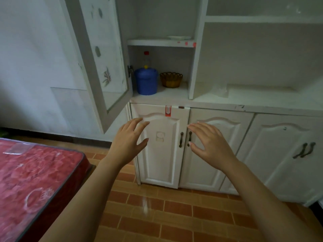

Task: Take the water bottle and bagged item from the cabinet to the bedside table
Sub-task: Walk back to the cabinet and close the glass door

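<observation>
We see a lidded blue plastic bucket (pixel 146 81) beside a brown woven basket (pixel 171 79) on the shelf, and a red patterned mattress (pixel 31 180) lower left.

White painted wood cabinet (pixel 218 103), matt, scuffed and chipped along the counter's front edge. Glass-paned door (pixel 103 55) swung open, frame painted grey-white, pane glossy with printed flower motifs. Inside, near the shelf's left edge, a clear plastic water bottle (pixel 146 58) with red cap behind a smooth blue plastic tub (pixel 146 81); beside it a woven wicker basket (pixel 171 79), brown and slightly shiny. Dark, dull metal handles (pixel 185 139) on the panelled lower doors. Crinkled clear plastic bag (pixel 219 90) on the countertop, faint and hard to make out. Terracotta floor tiles (pixel 174 215), glossy. Red patterned mattress (pixel 31 180) under shiny clear plastic wrap.
</observation>
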Demonstrator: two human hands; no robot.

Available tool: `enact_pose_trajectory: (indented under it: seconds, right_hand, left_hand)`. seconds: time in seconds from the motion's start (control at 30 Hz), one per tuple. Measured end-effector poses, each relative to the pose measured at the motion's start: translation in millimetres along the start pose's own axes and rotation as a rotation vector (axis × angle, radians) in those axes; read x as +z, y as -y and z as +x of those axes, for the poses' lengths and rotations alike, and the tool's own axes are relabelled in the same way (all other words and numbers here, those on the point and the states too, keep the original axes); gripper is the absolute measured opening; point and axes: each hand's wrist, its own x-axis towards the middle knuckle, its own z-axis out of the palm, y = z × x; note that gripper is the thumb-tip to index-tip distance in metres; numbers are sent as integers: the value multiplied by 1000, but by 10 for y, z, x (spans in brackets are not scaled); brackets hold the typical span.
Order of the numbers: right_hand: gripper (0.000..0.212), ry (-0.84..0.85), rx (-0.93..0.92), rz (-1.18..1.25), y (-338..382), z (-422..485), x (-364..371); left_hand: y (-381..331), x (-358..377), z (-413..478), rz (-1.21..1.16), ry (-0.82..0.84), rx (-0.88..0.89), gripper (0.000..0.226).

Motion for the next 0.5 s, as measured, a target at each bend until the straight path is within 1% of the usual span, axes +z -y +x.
enact_pose_trajectory:
  seconds: [0.13, 0.23, 0.43, 0.5]
  right_hand:
    - [57, 2, -83, 41, -322, 375, 56]
    - [55, 9, -164, 85, -431, 644, 167]
    - [59, 31, -337, 213, -249, 1138, 469]
    - [57, 33, -377, 248, -128, 1289, 580]
  left_hand:
    - [1, 24, 181, 52, -57, -80, 55]
    - [59, -13, 173, 86, -92, -172, 55]
    - [281, -146, -27, 158, -120, -327, 55]
    - [361, -177, -108, 178, -121, -392, 55]
